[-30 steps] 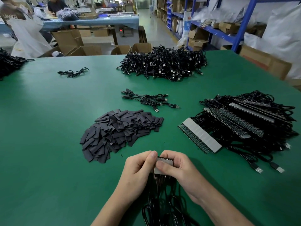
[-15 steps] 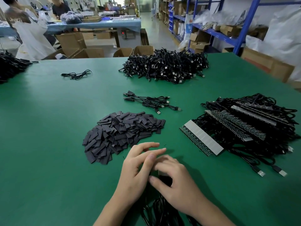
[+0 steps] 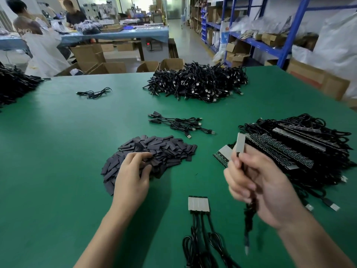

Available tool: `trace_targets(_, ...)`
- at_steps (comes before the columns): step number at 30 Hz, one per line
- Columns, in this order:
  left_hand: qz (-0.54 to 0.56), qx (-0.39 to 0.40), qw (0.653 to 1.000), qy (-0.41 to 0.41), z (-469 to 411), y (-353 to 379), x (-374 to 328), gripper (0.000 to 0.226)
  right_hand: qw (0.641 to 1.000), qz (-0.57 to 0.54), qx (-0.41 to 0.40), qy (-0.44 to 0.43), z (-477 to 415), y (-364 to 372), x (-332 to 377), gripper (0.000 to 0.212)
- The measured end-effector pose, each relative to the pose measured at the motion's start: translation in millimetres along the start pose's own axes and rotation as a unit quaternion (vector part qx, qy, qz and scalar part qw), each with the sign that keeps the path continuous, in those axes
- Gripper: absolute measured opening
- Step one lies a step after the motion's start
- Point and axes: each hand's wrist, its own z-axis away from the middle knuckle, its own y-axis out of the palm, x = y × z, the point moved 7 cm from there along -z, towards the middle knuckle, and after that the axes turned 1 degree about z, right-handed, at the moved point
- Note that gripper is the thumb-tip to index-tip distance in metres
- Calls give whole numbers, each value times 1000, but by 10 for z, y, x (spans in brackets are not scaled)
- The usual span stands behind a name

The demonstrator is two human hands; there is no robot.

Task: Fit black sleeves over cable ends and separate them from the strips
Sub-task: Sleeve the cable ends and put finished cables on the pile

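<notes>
Sleeve pile [image 3: 166,149]: flat black rectangles, loose heap on green table [image 3: 58,171]. Left hand [image 3: 133,176] rests on the pile's near edge, fingers bent into the sleeves; can't tell if one is pinched. Right hand [image 3: 257,186], right of the pile, grips one cable [image 3: 249,215], grey-faced end up, blurred. Short strip [image 3: 198,204] with four cables lies nearer than the pile. Strip stack [image 3: 289,149] sits far right of the pile.

Left grip [image 3: 133,178] and right grip [image 3: 258,182] are bare, forearms [image 3: 114,229] likewise uncovered.

Blue shelves [image 3: 251,41] w/ boxes [image 3: 236,48], grey floor [image 3: 183,41]
</notes>
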Motion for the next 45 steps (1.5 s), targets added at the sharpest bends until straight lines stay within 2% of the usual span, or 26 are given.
trace_targets(2, -89, 11, 996, 27, -94, 36, 2, 28, 989, 143, -16, 21, -26, -119, 63, 28)
trace_targets(3, -127, 23, 991, 36, -134, 62, -8, 29, 970, 240, -23, 32, -41, -163, 50, 30)
trace_targets(6, -190, 54, 979, 59, -223, 145, -27, 26, 855, 518, -22, 34, -83, -187, -118, 30)
trace_targets(7, -197, 57, 977, 65, -239, 163, -29, 24, 825, 563, -22, 45, -85, -191, -219, 28)
trace_targets(10, -203, 43, 975, 85, -277, 172, -25, 15, 768, 634, -38, 85, -89, -244, -503, 27)
trace_targets(14, -203, 2, 973, 113, -268, 75, -96, 3, 738, 667, -43, 87, -90, -247, -718, 26)
trace_targets(16, -166, -39, 977, 126, -214, -32, -191, 2, 742, 663, -50, 83, -66, -251, -768, 28)
trace_targets(18, -63, -57, 990, 114, -127, -96, -286, 5, 771, 628, -75, 77, -39, -281, -779, 30)
trace_targets(20, 117, -11, 992, 46, -17, -20, -342, 10, 824, 556, -96, 49, -25, -283, -770, 32)
trace_targets(22, 271, 55, 961, -21, 141, 153, -444, 14, 871, 480, -106, 15, -8, -248, -756, 34)
trace_targets(24, 335, 90, 937, -46, 302, 284, -518, 16, 894, 434, -114, -8, 26, -203, -749, 32)
trace_targets(29, 342, 121, 930, -48, 492, 373, -509, 14, 897, 424, -115, -36, 53, -173, -730, 15)
trace_targets(31, 252, 115, 960, 38, 531, 314, -552, 27, 902, 416, -112, -21, 45, -204, -749, 17)
trace_targets(33, 159, 119, 971, 133, 592, 291, -617, 38, 909, 406, -98, -4, 43, -216, -779, 18)
trace_targets(36, 113, 115, 971, 176, 616, 299, -657, 34, 922, 380, -70, 21, 40, -198, -842, 17)
trace_targets(40, 128, 101, 971, 172, 597, 303, -677, 22, 941, 334, -30, 31, 37, -127, -841, 17)
trace_targets(45, 179, 93, 972, 119, 572, 273, -586, 22, 965, 257, -19, 48, 16, -153, -850, 21)
